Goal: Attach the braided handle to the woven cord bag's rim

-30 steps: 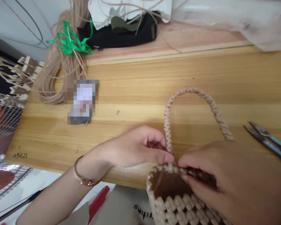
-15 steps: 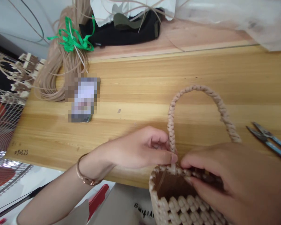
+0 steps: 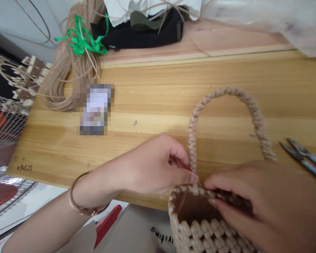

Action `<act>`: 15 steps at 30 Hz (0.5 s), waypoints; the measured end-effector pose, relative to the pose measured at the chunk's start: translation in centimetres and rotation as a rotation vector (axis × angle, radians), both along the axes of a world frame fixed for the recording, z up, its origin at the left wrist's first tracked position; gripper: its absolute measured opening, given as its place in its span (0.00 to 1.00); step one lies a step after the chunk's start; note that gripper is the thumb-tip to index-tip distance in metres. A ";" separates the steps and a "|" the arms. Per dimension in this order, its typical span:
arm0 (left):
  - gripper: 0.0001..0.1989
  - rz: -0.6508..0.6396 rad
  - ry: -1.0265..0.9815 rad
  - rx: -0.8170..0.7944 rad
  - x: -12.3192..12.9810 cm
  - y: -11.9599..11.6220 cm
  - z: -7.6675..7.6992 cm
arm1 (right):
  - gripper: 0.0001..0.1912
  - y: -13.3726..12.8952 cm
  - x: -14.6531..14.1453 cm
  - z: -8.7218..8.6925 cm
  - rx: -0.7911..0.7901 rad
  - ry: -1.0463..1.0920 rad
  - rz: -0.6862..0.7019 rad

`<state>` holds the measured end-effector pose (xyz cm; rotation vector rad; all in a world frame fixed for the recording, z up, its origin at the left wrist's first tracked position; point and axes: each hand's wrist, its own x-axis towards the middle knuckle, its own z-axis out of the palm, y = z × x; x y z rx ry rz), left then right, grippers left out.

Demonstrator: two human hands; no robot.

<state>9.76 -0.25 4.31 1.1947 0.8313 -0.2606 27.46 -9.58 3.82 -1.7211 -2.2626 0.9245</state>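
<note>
A cream woven basket [image 3: 181, 232] with a brown inside sits at the lower right, near the table's front edge. Its braided handle [image 3: 228, 92] arches up over the wooden surface. My left hand [image 3: 163, 168] is closed, thumb and fingers pinching the handle's left foot just above the rim; a short pale strip shows below the thumb. With thumb inside and fingers outside, my right hand [image 3: 268, 200] grips the basket's rim, hiding much of the far edge and the handle's right foot.
Blue-handled snips [image 3: 305, 158] lie right of the basket. A blurred phone [image 3: 96, 110] lies left on the table [image 3: 147, 98], beside a coil of beige cord [image 3: 55, 95] tied with green ribbon [image 3: 85, 40]. A black pouch [image 3: 144, 38] is behind. A wire fan guard [image 3: 5, 140] stands at far left.
My left wrist has shifted left and slightly upward, its fingertips still at the handle's foot. The handle's arch sits a little higher and farther right. My right hand keeps its grip.
</note>
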 end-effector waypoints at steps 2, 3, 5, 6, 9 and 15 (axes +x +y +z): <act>0.09 0.031 0.011 0.003 0.1 -0.1 0.0 | 0.11 0.1 0.3 -0.2 -0.021 0.030 0.010; 0.08 0.043 0.015 0.003 0.1 -0.1 -0.1 | 0.11 0.1 0.3 -0.1 -0.029 0.031 0.007; 0.08 0.068 0.026 -0.006 0.1 -0.1 -0.2 | 0.11 0.2 0.2 0.3 -0.089 0.026 0.014; 0.07 0.085 0.033 -0.015 0.2 -0.1 -0.2 | 0.12 0.2 0.1 0.5 -0.128 0.011 0.012; 0.07 0.162 0.037 -0.069 0.2 -0.3 -0.3 | 0.12 0.4 -0.3 1.2 -0.230 -0.071 -0.015; 0.07 0.269 0.058 -0.116 0.3 -0.9 -0.1 | 0.10 0.5 0.0 0.7 -0.199 -0.036 0.006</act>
